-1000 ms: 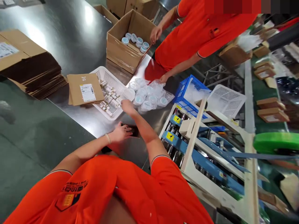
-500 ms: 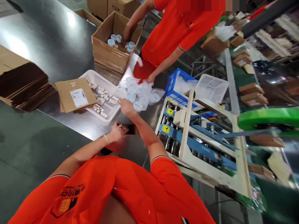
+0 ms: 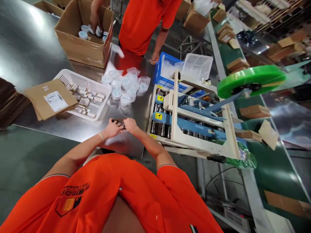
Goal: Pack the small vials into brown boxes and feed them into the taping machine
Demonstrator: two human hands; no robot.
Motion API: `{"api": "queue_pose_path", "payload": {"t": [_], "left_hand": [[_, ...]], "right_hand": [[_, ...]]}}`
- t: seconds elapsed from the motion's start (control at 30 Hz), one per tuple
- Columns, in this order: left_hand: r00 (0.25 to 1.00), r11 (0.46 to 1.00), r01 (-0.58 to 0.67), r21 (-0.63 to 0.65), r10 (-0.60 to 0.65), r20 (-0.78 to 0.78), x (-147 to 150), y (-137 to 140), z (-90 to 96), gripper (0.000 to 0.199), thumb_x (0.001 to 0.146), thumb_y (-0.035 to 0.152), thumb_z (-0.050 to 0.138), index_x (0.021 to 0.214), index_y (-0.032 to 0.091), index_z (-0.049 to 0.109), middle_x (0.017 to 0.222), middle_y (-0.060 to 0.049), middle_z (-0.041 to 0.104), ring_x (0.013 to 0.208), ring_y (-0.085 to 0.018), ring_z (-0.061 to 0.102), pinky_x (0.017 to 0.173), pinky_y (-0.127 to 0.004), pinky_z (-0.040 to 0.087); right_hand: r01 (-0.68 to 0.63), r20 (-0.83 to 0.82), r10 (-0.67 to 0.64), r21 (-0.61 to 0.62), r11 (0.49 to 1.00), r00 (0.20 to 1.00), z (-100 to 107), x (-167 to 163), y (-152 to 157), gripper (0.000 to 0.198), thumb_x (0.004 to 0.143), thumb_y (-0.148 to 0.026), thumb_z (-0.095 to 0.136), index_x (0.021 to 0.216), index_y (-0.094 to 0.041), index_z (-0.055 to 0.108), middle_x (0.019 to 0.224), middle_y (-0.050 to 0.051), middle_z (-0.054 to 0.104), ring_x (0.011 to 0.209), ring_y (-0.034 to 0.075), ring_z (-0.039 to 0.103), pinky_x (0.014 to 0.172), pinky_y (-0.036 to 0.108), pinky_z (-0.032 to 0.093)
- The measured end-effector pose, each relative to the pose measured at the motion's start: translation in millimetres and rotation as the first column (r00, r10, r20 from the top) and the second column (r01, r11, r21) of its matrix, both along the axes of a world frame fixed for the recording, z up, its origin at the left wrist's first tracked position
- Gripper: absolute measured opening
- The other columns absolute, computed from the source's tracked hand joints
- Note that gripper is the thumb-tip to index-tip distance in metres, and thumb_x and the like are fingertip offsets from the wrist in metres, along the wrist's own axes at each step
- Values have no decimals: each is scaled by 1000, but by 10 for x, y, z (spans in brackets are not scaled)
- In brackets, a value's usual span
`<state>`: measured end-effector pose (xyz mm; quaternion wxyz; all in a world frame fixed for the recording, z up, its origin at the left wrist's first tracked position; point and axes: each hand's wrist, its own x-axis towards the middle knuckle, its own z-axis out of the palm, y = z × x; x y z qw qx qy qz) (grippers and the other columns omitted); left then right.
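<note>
Low over the metal table's near edge, my left hand (image 3: 113,128) and my right hand (image 3: 130,125) meet on a small brown cardboard box (image 3: 123,130). The fingers of both hands are curled at its top, and most of the box is hidden behind them. A white perforated basket (image 3: 105,103) lies just beyond, holding several small white-and-gold bottles (image 3: 84,102). Flat cardboard pieces with a white label (image 3: 43,105) rest over its left side. Right of the basket is a heap of clear plastic bags with round light-blue-lidded jars (image 3: 130,84).
A co-worker in orange (image 3: 138,29) has one hand inside a large carton (image 3: 85,53) of jars. A blue crate (image 3: 157,71) and a roller taping machine (image 3: 175,126) with green tape (image 3: 251,81) stand right. Stacked cardboard (image 3: 9,106) is at left.
My right hand has come back from the basket's edge to the small box beside my left hand. The view has swung right. The co-worker's lower hand has moved off the bagged jars.
</note>
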<state>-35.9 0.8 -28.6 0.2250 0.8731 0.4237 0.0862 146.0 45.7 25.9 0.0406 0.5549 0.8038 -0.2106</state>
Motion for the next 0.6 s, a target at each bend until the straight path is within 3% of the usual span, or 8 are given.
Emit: {"api": "queue_pose_path", "payload": {"t": [0.1, 0.2, 0.3, 0.43, 0.53, 0.6], "left_hand": [[1000, 1000, -27, 8, 27, -7, 6, 10, 26, 31, 104, 45, 65, 128, 29, 77, 133, -17, 73, 119, -38, 63, 112, -66, 31], [996, 998, -62, 6, 62, -59, 34, 14, 27, 43, 102, 46, 65, 139, 24, 74, 138, -21, 70, 123, -42, 62, 113, -66, 32], [989, 996, -90, -6, 88, -116, 69, 23, 12, 51, 102, 48, 64, 146, 22, 71, 135, -23, 70, 122, -42, 62, 113, -65, 33], [989, 994, -108, -6, 107, -101, 68, 18, 1, 58, 104, 52, 60, 157, 27, 65, 136, -23, 70, 122, -42, 61, 113, -66, 33], [996, 997, -75, -19, 74, -53, 37, 10, 15, 48, 106, 51, 59, 151, 41, 70, 140, -18, 68, 127, -41, 59, 115, -67, 30], [997, 998, -49, -30, 47, -55, 31, 15, 30, 41, 106, 50, 61, 144, 45, 75, 143, -15, 66, 129, -41, 57, 117, -69, 27]], "right_hand": [[228, -47, -225, 99, 968, 973, 70, 390, -17, 27, 99, -13, 55, 107, -16, 81, 110, 19, 82, 100, 28, 77, 92, 35, 57], [397, -193, -404, -75, 915, 894, 12, 553, 20, 23, 92, -15, 59, 102, -16, 78, 91, 8, 79, 86, 22, 75, 86, 31, 58], [351, -314, -406, -218, 911, 858, -130, 507, 92, 17, 84, -13, 61, 92, -17, 75, 80, 1, 74, 78, 18, 70, 84, 28, 57], [306, -406, -357, -187, 934, 841, -179, 727, 161, 8, 82, -17, 65, 84, -19, 73, 80, 1, 73, 81, 18, 70, 85, 29, 56], [428, -435, -463, -182, 885, 772, -133, 1050, 173, 8, 83, -27, 70, 81, -19, 71, 74, 2, 71, 74, 20, 68, 77, 30, 56], [428, -463, -510, -277, 860, 725, -151, 1081, 172, 12, 79, -29, 76, 79, -18, 70, 69, 1, 68, 67, 19, 65, 72, 30, 55]]}}
